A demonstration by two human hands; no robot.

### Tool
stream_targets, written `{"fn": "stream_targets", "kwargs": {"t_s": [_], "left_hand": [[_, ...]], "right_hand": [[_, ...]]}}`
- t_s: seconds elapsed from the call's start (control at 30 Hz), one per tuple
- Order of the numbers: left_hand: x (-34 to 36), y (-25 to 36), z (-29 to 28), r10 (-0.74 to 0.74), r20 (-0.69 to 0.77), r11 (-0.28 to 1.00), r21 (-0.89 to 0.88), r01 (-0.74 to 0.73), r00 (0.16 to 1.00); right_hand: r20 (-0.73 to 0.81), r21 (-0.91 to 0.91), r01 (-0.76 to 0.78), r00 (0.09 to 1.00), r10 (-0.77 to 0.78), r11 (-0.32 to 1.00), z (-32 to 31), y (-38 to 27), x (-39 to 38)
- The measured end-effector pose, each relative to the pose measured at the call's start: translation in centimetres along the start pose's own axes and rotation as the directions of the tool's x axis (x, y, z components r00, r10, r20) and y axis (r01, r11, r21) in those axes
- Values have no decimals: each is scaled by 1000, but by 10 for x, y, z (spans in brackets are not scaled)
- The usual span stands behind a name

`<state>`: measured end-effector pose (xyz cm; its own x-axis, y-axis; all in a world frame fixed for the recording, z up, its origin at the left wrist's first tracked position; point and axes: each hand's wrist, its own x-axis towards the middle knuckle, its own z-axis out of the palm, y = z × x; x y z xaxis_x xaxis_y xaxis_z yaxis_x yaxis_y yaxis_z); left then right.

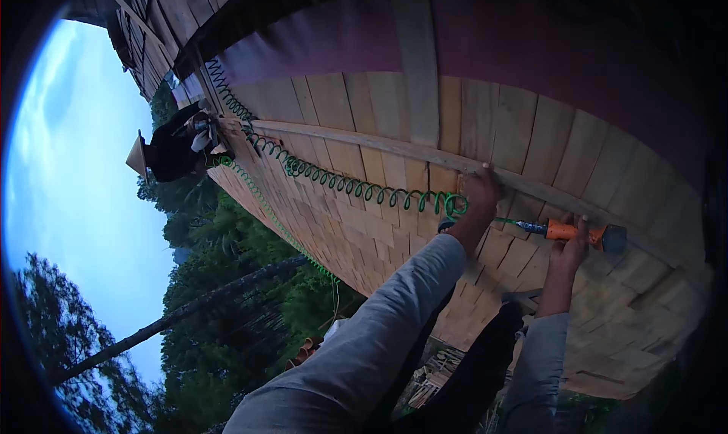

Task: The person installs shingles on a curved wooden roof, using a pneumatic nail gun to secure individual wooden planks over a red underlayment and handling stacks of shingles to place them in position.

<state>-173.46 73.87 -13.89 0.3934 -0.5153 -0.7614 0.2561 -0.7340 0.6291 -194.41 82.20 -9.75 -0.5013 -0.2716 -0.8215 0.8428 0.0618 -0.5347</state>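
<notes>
My right hand point(570, 253) is wrapped around an orange air nailer point(561, 230) with a dark, rounded end. A metal fitting joins the nailer to a green coiled air hose point(356, 185), which runs past my left hand and away along the roof. My left hand point(481, 197) is at a long wooden batten point(364, 138), its bent fingers over the strip and its thumb at the lower edge. Wooden shingles point(379, 229) lie in overlapping rows beneath both hands. My left wrist hides part of the hose.
A co-worker point(178, 146) in dark clothes and a pointed hat works at the far end of the batten. Purple sheeting point(318, 43) lies above the shingles, crossed by a board point(415, 62). My dark-clothed leg point(478, 366) rests against the sloping roof, with trees point(227, 305) beyond its edge.
</notes>
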Motion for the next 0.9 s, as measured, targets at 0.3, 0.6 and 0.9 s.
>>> {"fn": "stream_targets", "kwargs": {"t_s": [0.3,0.6,0.9], "left_hand": [[-10,11,-8,135,131,961,-258,-98,982],[26,8,-29,-66,116,976,-198,88,991],[54,-6,-18,-54,203,990,-119,80,978]], "right_hand": [[207,-36,-123,970,128,992,-113,-20,-81],[-166,-294,-93,985,46,951,-260,-133,-70],[-297,-430,264,862,-411,863,-363,-224,8]]}}
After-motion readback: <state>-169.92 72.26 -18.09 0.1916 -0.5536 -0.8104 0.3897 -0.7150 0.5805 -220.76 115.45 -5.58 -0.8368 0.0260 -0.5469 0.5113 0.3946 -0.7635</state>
